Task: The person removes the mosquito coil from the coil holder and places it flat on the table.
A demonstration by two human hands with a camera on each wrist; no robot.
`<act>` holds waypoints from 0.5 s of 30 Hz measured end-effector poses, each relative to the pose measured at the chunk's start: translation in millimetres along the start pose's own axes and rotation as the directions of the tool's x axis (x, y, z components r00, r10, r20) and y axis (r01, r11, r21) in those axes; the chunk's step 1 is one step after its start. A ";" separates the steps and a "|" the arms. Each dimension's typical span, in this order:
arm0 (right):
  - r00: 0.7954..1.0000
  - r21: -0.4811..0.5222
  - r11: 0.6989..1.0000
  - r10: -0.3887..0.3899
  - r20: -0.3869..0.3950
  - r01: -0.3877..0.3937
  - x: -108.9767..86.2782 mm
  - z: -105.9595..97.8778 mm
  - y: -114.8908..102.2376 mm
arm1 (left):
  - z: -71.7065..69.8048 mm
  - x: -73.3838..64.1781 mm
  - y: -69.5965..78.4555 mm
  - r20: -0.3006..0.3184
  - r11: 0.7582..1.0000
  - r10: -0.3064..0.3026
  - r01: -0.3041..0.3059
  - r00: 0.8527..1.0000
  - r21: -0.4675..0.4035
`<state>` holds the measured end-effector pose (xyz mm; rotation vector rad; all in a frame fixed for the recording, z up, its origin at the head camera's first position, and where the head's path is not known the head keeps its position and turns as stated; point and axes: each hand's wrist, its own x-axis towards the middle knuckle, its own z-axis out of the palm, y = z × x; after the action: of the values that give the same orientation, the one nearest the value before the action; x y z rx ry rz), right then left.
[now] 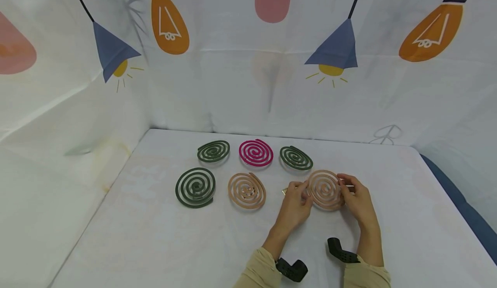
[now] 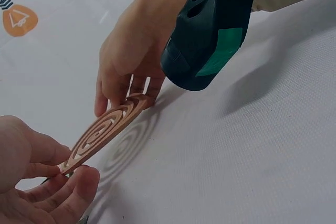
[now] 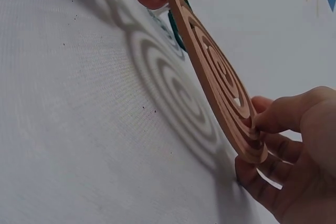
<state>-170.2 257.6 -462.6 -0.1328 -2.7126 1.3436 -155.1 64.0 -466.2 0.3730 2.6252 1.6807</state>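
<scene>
A light brown mosquito coil [image 1: 325,189] is raised off the white table, its shadow falling beneath. My left hand [image 1: 294,206] pinches its left edge between thumb and fingers. On the opposite edge, my right hand [image 1: 358,201] grips with thumb above and fingers below, as the right wrist view shows. The coil [image 2: 100,132] appears tilted and nearly edge-on in the left wrist view. A small shiny gold-coloured piece [image 1: 284,191] shows beside the left fingers; whether they hold it I cannot tell.
Left of my hands lie another light brown coil [image 1: 246,191] and a dark green coil [image 1: 195,188]. Behind them sit a green coil [image 1: 213,151], a pink coil [image 1: 256,153] and another green coil [image 1: 296,158]. A white printed curtain [image 1: 233,93] rises behind the table [image 1: 147,236].
</scene>
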 end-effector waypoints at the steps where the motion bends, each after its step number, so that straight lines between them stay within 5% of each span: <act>1: 1.000 0.000 1.000 0.000 0.003 0.000 -0.1 0.1 0.5 | 0.1 -0.2 -0.5 0.004 1.000 0.002 -0.002 1.000 0.011; 15: 1.000 -0.063 0.998 -0.004 -0.027 0.002 -1.5 -0.3 2.5 | 3.1 -3.2 -0.7 0.053 0.996 0.002 -0.007 0.999 0.088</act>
<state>-168.7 259.2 -464.4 -0.1508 -2.7321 1.2466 -151.8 65.8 -468.5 0.4185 2.6684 1.5381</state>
